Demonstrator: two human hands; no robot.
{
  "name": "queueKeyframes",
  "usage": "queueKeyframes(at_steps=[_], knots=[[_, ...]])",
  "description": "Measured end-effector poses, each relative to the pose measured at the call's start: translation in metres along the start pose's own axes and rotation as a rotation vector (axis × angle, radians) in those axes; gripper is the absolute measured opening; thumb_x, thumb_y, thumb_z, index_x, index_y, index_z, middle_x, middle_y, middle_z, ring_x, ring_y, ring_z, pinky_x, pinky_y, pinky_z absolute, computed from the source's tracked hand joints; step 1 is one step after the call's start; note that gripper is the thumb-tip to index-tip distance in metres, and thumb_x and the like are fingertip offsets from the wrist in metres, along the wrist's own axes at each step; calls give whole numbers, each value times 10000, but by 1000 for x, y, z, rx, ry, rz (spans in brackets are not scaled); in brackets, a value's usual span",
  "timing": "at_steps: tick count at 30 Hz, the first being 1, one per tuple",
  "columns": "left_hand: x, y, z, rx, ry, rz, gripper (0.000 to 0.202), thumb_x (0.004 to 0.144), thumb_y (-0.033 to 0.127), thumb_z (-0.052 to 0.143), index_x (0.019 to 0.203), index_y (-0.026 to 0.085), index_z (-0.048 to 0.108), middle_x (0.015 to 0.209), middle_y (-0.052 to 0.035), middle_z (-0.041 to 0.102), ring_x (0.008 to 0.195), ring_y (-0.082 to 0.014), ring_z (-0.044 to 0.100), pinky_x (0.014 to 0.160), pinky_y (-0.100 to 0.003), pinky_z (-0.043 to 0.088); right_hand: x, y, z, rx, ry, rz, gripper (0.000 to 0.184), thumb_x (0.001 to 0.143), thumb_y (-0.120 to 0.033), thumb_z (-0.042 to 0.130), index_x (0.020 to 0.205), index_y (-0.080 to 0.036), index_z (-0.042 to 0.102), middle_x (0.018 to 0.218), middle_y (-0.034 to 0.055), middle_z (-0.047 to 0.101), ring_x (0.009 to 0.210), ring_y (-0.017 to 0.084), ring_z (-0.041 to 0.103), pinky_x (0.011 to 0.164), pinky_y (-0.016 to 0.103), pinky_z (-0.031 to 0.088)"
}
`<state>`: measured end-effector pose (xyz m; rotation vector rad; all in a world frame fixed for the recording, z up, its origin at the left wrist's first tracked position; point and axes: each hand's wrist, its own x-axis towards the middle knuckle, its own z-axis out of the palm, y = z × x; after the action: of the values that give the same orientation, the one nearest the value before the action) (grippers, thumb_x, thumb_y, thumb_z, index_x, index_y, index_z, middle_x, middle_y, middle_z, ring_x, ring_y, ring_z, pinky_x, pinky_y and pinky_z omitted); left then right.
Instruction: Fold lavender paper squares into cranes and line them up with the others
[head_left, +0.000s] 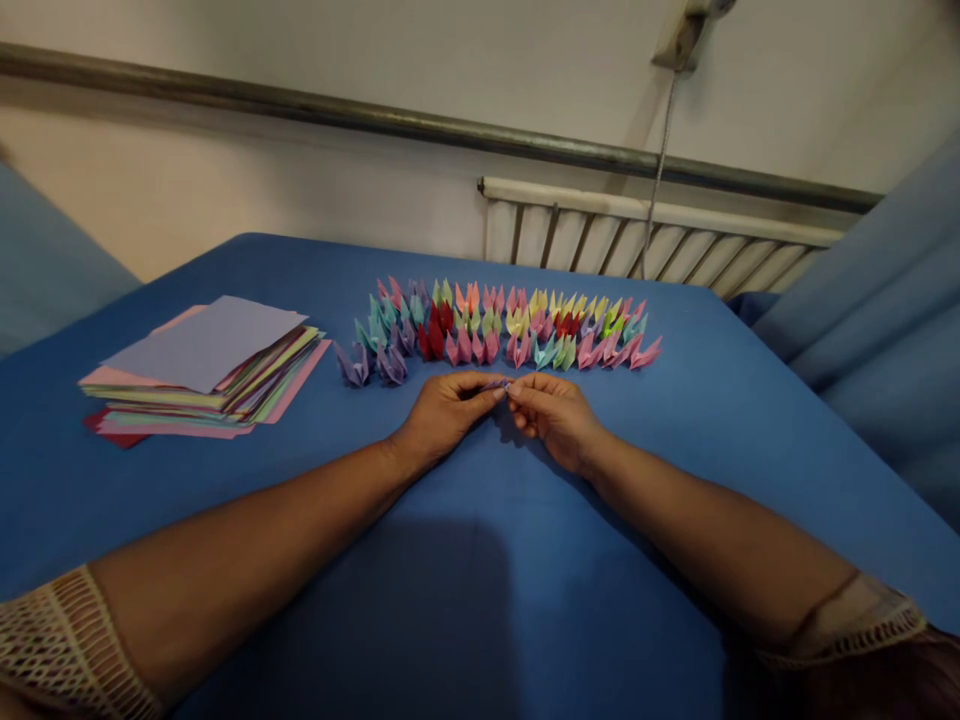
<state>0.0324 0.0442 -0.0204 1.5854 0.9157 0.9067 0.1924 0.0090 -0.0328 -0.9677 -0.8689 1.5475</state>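
Two lace-edged sleeves (82,635) are nearest. Farther, the left hand (442,418) and the right hand (561,415) meet above the blue cloth (465,600); each grip is narrow, the fingertips pinching one small purple folded paper (496,384) between them. To the left lies a stack of coloured paper sheets (206,345). Just beyond the hands stand rows of folded paper cranes (490,323). Farthest, a pipe (420,124) crosses the wall (337,190).
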Motion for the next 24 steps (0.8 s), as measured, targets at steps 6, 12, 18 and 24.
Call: queueKeyframes(at_steps=[6,12,18,24], knots=[[1,-1,0,0,-10,13,214,771,329,715,919,183,764,950,-52,755,904,-196,675,897,-339,503,0,-4,-2,115,-48,144,183,661,-253,779,704,-171,621,621,-35,598,486,72,518,392,170,324],[0,0,1,-28,-22,37,202,757,304,732,919,184,760,941,-40,758,914,-192,681,911,-338,512,4,-8,-11,206,-151,333,119,732,-192,721,793,-153,625,646,-13,608,506,68,529,407,151,363],[0,-1,0,-15,-17,26,202,747,320,742,894,182,762,951,-48,757,926,-201,681,922,-358,514,8,-8,-16,248,-217,420,63,786,-159,672,825,-154,623,654,-5,618,506,69,534,391,136,378],[0,-2,0,-29,-12,11,197,750,327,740,888,188,760,963,-47,755,931,-199,679,931,-367,505,8,-9,-17,225,-216,416,41,804,-163,656,829,-154,625,658,-2,632,512,73,550,402,135,400]])
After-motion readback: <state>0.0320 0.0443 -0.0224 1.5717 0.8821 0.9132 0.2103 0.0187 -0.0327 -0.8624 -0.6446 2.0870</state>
